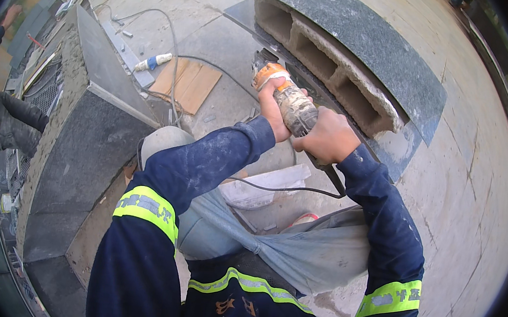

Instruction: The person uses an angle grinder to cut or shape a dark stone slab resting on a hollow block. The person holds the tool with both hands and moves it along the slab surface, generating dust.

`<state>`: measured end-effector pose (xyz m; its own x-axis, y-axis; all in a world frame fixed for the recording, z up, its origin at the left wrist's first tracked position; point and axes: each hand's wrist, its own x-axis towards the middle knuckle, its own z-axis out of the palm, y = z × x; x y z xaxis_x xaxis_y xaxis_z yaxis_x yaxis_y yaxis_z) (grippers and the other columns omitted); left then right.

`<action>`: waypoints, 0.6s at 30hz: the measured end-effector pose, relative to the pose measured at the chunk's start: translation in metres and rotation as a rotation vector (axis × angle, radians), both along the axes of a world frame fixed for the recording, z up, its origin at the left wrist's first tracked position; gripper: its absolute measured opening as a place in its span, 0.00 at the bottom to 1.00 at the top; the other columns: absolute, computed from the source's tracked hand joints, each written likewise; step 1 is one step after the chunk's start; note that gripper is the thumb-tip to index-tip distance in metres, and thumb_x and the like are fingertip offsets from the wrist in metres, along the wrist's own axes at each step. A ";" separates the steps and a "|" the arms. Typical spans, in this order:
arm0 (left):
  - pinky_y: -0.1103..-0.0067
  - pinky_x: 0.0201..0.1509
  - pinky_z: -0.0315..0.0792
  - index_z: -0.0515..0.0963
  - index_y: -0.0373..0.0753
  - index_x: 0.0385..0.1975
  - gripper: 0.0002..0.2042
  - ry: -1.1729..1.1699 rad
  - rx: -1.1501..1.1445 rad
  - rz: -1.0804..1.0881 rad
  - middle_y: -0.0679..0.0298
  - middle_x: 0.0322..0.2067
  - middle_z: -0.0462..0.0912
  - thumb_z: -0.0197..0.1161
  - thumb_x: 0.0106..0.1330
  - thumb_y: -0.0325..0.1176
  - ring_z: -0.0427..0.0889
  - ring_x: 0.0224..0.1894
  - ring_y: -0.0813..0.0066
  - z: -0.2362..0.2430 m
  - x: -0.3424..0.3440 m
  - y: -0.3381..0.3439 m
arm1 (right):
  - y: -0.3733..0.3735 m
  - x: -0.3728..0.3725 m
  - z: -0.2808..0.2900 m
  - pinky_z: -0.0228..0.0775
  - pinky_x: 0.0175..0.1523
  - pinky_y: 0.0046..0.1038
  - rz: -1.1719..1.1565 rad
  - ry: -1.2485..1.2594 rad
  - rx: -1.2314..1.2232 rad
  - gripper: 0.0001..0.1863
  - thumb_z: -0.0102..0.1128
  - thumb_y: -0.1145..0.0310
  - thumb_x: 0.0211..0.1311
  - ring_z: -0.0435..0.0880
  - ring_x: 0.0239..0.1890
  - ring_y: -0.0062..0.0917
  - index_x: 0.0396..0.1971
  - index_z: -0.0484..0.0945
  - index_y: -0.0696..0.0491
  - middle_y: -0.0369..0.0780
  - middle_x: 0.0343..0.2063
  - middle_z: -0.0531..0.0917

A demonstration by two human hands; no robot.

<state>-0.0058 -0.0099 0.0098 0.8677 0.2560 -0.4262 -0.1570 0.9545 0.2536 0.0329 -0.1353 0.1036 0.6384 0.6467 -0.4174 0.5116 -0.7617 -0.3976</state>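
An angle grinder (296, 110) with an orange head and a dusty, worn body is held in both my hands. My left hand (273, 108) wraps the body just behind the orange part. My right hand (329, 136) grips the rear end, where a dark cable leaves the tool. The grinder's head is beside a hollow concrete block (343, 74), close to a dark strip along its near side. Whether the disc touches anything cannot be made out. A dark grey stone slab (352, 30) lies on top of the block, and another dark slab shows beneath it.
Left of me stands a stone-clad low wall (76, 160). Near it lie a wooden board (190, 86), a blue-and-white cable connector (153, 62) and looping cables. A pale slab piece (273, 185) lies by my legs. Another person (10, 114) is at the far left.
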 end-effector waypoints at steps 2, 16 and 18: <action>0.66 0.44 0.75 0.68 0.32 0.39 0.25 -0.018 -0.021 -0.011 0.56 0.31 0.75 0.58 0.51 0.50 0.77 0.36 0.59 -0.003 0.000 0.002 | 0.003 0.000 -0.001 0.74 0.48 0.31 0.005 -0.013 -0.015 0.34 0.70 0.56 0.33 0.82 0.42 0.40 0.38 0.74 0.66 0.52 0.36 0.81; 0.66 0.43 0.75 0.69 0.34 0.39 0.25 -0.016 -0.002 -0.009 0.57 0.31 0.76 0.58 0.51 0.51 0.78 0.35 0.60 0.003 -0.005 -0.006 | -0.006 -0.006 0.006 0.74 0.48 0.30 0.010 -0.027 0.001 0.34 0.71 0.55 0.32 0.82 0.41 0.41 0.37 0.76 0.66 0.53 0.35 0.81; 0.65 0.41 0.76 0.69 0.36 0.39 0.24 -0.023 -0.038 -0.030 0.57 0.30 0.77 0.58 0.51 0.50 0.79 0.32 0.59 0.005 -0.007 -0.007 | -0.009 -0.007 0.004 0.74 0.48 0.31 0.012 -0.043 0.011 0.33 0.70 0.54 0.32 0.82 0.41 0.42 0.36 0.76 0.67 0.54 0.34 0.81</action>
